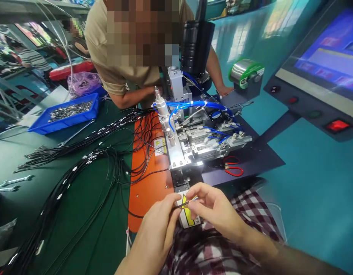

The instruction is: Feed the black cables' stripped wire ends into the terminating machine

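A thin black cable [183, 205] runs between my two hands, low in front of the machine. My left hand [159, 221] pinches it between thumb and fingers. At its tip, fine wires in light and blue tones [195, 199] fan out, and my right hand [209, 208] has thumb and fingers closed round them. Just behind the fingers is a white and yellow warning label [190, 219]. The metal machine [199, 137] with blue air hoses stands beyond my hands on an orange plate [149, 191].
Bundles of black cables [87, 158] lie on the green table at left. A blue tray [64, 112] of small metal parts, wrenches [17, 180], red-handled scissors [233, 170], a solder wire spool [245, 72] and a control panel [322, 76] surround me. A person [122, 80] leans behind the machine.
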`<action>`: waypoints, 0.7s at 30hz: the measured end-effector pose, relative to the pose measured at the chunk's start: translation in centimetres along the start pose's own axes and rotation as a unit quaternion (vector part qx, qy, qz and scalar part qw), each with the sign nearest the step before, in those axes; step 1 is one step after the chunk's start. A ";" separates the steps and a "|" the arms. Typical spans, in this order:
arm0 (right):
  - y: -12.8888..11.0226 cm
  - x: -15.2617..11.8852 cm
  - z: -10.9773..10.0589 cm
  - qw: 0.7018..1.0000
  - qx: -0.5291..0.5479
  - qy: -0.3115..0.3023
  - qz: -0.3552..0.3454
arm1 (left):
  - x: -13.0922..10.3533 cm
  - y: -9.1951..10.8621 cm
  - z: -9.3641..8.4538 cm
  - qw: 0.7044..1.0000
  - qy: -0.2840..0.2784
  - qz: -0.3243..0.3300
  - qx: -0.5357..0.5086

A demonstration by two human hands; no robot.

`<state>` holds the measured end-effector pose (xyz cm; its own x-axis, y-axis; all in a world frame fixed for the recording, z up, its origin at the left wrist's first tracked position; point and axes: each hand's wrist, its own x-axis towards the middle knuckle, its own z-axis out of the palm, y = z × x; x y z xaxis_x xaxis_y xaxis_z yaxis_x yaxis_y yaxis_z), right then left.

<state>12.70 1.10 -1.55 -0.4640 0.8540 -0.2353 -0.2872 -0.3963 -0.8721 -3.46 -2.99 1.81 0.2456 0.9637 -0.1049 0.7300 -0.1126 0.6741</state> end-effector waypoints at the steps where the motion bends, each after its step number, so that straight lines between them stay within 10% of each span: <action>1: -0.1 0.0 -0.4 1.000 -0.007 0.014 0.000 | 0.5 0.2 0.1 1.000 0.005 -0.002 0.004; 12: -0.7 0.8 -4.2 0.999 0.035 0.031 -0.006 | 3.7 0.7 0.7 0.951 -0.030 -0.107 -0.289; 21: -1.0 1.3 -3.1 0.998 0.043 0.041 0.007 | 4.2 0.3 1.3 0.904 -0.035 -0.149 -0.400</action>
<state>15.03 3.64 -2.28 -0.3997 0.8715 -0.2840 -0.3535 -0.4325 -0.8295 -1.38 0.67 0.58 0.1733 0.9019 -0.3957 0.0833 0.3869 0.9183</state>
